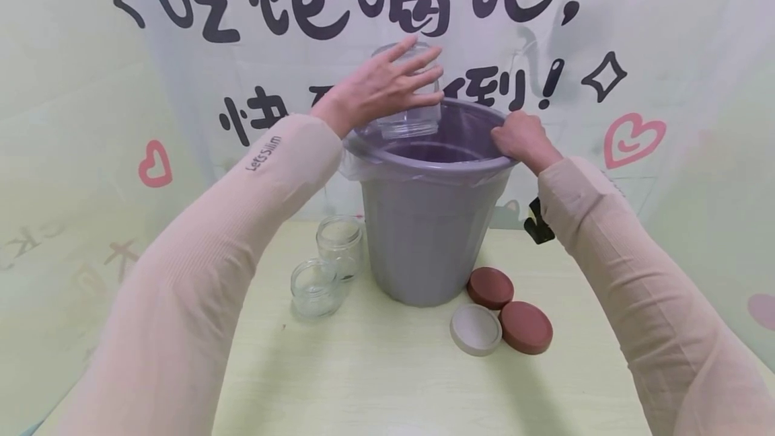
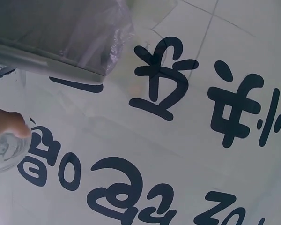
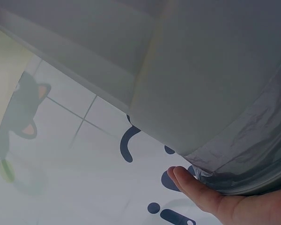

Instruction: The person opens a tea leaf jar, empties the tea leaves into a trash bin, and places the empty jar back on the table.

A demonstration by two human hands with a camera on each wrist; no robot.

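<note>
My left hand [image 1: 387, 83] grips a clear glass jar [image 1: 418, 118] over the near-left part of a grey trash can's opening. The jar's threaded mouth points down, and fingers cover part of its side. In the left wrist view the thumb [image 2: 9, 124] lies against the glass. My right hand [image 1: 522, 136] grips the right rim of the trash can [image 1: 430, 234]. In the right wrist view this hand's fingers [image 3: 189, 185] lie under the rim, outside the can. A thin plastic liner [image 1: 354, 165] is folded over the rim.
Two open glass jars [image 1: 315, 291] stand on the table [image 1: 363, 375] left of the can. Two red-brown lids [image 1: 525, 328] and one whitish lid [image 1: 475, 330] lie at its right foot. Behind the can is a wall covering [image 1: 290, 180] with large printed characters.
</note>
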